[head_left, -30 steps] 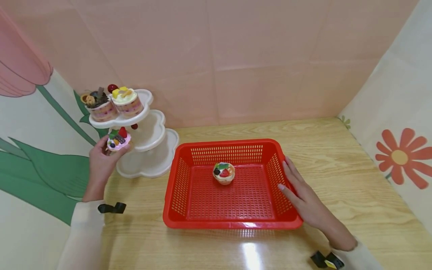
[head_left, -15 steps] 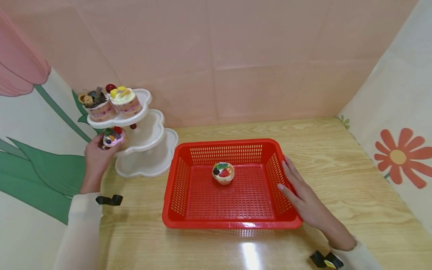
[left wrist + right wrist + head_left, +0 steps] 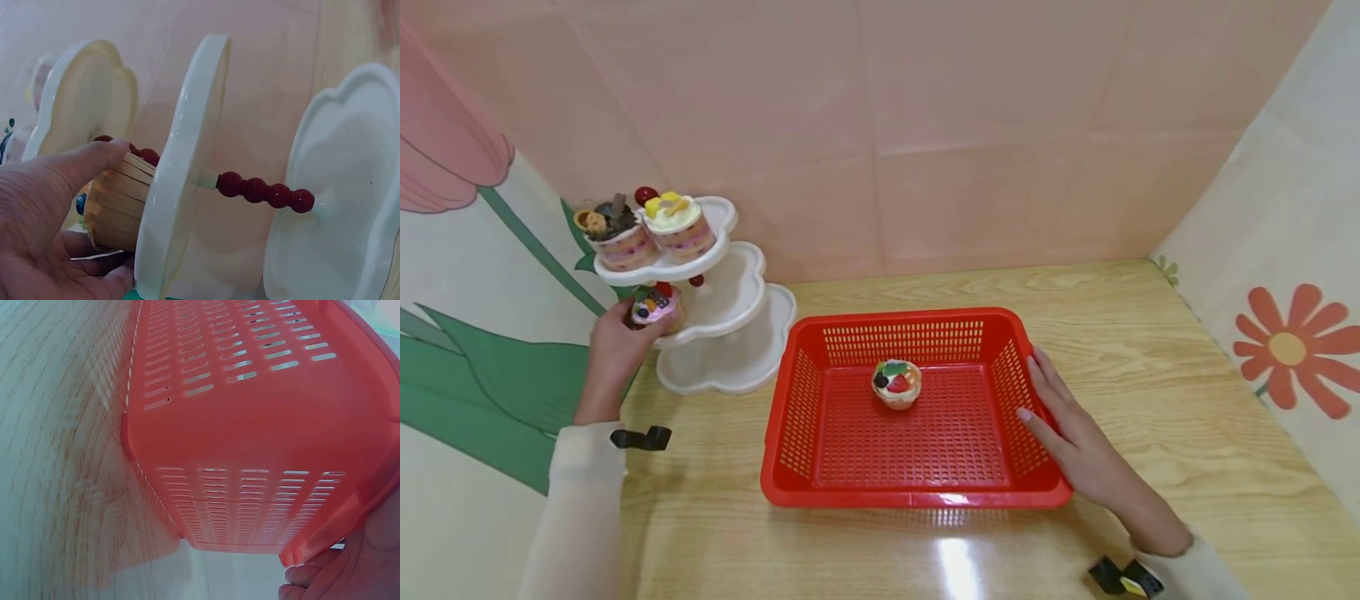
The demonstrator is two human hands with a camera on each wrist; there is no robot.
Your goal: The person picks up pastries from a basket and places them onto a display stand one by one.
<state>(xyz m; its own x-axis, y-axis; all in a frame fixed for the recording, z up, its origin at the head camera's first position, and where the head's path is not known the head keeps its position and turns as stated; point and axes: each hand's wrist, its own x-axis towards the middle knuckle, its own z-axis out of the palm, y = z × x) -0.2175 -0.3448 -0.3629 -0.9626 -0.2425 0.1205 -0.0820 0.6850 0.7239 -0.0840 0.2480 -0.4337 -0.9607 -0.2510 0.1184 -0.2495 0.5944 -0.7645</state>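
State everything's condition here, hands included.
Left hand: gripping the pink cupcake.
Pink cupcake: upright, on or just above the middle tier.
Right hand: holding the basket by its side.
Basket: upright.
White cupcake: upright inside basket.
Stand: upright.
Chocolate cup: upright, top tier.
Yellow cup: upright, top tier.

Lit softly and fairly brightly in the head view. Glares white on the near table (image 3: 850,558) and the near rim of the red basket (image 3: 880,500); shaded faintly beside the left sleeve (image 3: 580,492). Looks dimmer and greyer in the left wrist view, glinting on red beads (image 3: 254,190), blurring the cake cups (image 3: 42,84). Tinted cyan in the right wrist view, bleached in one corner.
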